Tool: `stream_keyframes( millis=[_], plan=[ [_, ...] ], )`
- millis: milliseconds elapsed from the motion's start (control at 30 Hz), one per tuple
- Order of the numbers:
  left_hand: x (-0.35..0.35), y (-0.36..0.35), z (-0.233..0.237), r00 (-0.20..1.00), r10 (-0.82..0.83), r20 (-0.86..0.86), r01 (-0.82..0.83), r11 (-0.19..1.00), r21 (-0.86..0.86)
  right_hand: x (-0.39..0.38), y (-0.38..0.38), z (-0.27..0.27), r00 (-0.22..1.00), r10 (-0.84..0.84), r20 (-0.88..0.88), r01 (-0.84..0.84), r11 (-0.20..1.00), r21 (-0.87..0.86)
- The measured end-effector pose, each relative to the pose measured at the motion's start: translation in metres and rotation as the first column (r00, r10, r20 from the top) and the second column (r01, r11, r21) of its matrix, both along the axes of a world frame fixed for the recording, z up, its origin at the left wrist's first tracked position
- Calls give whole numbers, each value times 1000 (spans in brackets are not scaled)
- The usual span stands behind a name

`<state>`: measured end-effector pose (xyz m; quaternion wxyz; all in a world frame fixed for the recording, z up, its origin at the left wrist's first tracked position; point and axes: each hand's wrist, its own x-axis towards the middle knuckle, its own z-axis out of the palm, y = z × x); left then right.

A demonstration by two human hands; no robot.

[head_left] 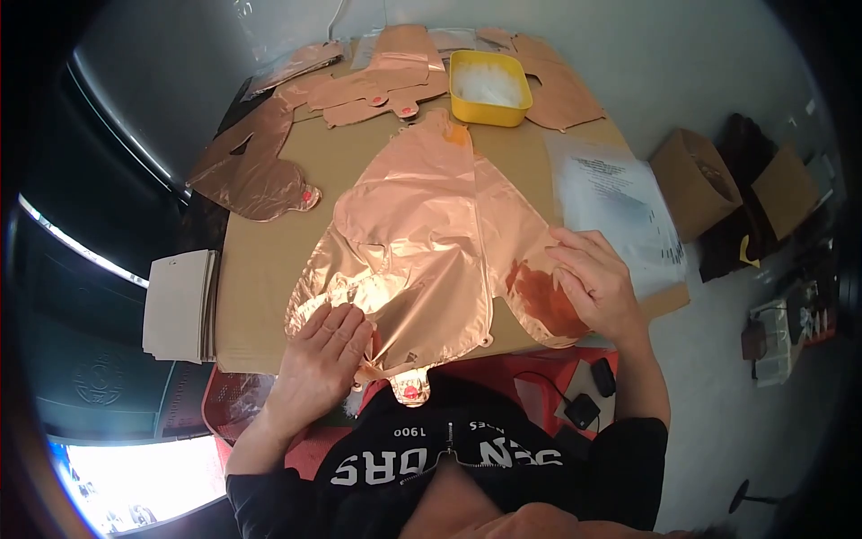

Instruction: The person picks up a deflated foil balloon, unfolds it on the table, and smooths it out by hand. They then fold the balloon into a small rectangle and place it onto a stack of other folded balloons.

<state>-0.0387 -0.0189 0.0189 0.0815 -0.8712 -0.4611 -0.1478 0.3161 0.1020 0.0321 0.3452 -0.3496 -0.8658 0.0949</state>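
Observation:
A rose-gold foil balloon [422, 207], flat and uninflated, lies spread over the cardboard tabletop in front of me. Its lower edge reaches the table's near side, where a tab with a red mark [411, 391] hangs over. My left hand [325, 359] rests palm down on the balloon's lower left corner, fingers stretched out; its thumb is mostly hidden beside creased foil. Over the right-hand lobe is my right hand [597, 283], fingers loosely bent and thumb apart, with nothing visible between them. A darker reddish reflection shows on the foil under it.
More flat foil balloons [260, 171] lie at the left and back. A yellow tub [491, 112] holds clear white material. Printed plastic bags [615, 193] lie at right, a stack of white cards [180, 305] at left. An open cardboard box [696, 184] stands beyond the table.

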Motion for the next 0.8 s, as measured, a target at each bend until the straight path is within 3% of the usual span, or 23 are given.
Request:
stream_keyframes(
  millis=[800],
  plan=[
    [-1, -1, -2, 999, 14, -30, -13, 1000, 15, -5, 2, 0, 1000, 16, 1, -15, 1000, -27]
  ],
)
